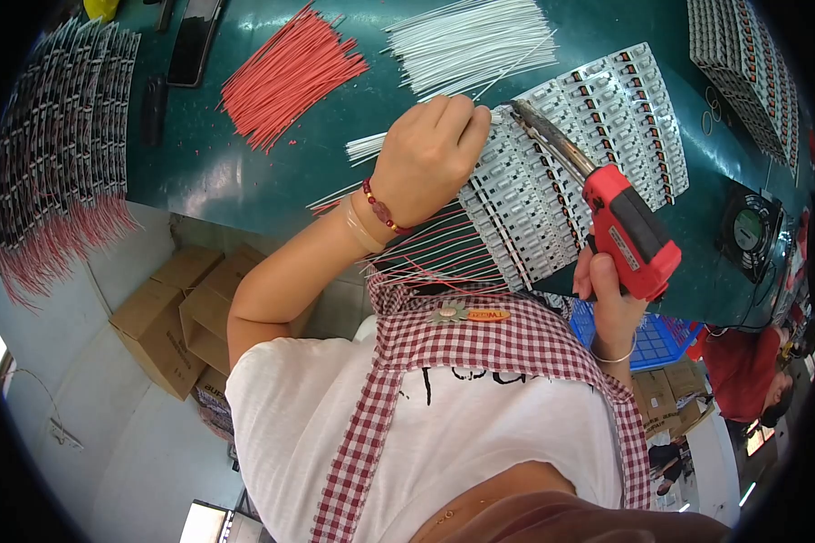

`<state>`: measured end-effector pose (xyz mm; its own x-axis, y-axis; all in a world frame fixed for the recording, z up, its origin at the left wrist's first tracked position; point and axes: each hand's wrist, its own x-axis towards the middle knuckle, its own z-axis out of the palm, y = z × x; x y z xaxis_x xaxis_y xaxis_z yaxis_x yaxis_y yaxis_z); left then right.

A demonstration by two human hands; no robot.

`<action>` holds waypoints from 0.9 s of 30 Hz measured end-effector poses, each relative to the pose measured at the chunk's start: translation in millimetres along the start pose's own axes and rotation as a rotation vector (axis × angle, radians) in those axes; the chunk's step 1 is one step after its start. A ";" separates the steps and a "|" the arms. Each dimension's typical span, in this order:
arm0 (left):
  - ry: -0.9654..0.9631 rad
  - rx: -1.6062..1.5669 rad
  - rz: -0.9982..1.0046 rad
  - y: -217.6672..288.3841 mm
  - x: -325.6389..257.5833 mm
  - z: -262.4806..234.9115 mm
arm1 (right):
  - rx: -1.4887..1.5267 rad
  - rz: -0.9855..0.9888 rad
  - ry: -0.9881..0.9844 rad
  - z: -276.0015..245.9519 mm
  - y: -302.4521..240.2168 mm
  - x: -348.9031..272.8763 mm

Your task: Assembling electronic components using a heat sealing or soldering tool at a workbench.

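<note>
My left hand [430, 163] is closed in a pinch at the upper left corner of a panel of small circuit boards [561, 172]. A thin white wire [516, 65] runs from its fingertips up toward the back; its end at the board is hidden by the fingers. My right hand [607, 294] grips a red and black soldering gun [627, 231]. The gun's dark tip lies over the panel's top edge, close to my left fingers; contact cannot be made out. Red and white wires [435, 249] stick out from the panel's left side, below my left wrist.
Bundles of red wires [294, 72] and white wires [471, 45] lie at the back of the green table [199, 172]. Wired boards [63, 136] are stacked at left, bare panels [743, 72] at back right. A small fan [750, 226] stands at right, a phone [195, 41] at back left.
</note>
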<state>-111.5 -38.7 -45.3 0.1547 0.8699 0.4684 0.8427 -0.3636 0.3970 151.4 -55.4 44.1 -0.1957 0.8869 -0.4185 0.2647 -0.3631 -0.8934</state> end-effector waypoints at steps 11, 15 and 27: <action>0.008 0.045 0.012 3.7 -0.6 3.8 | -0.220 -0.076 0.030 -7.0 14.4 -3.1; 0.018 0.031 0.009 3.0 -0.6 4.4 | -0.029 -0.043 0.038 -2.1 3.6 -1.7; -0.006 0.058 0.005 2.5 -1.6 5.0 | 0.034 -0.119 -0.026 1.1 10.1 1.0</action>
<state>-107.1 -39.4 -49.0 0.1622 0.8702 0.4653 0.8702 -0.3484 0.3484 152.8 -58.5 34.4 -0.2487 0.9168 -0.3125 0.2059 -0.2652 -0.9419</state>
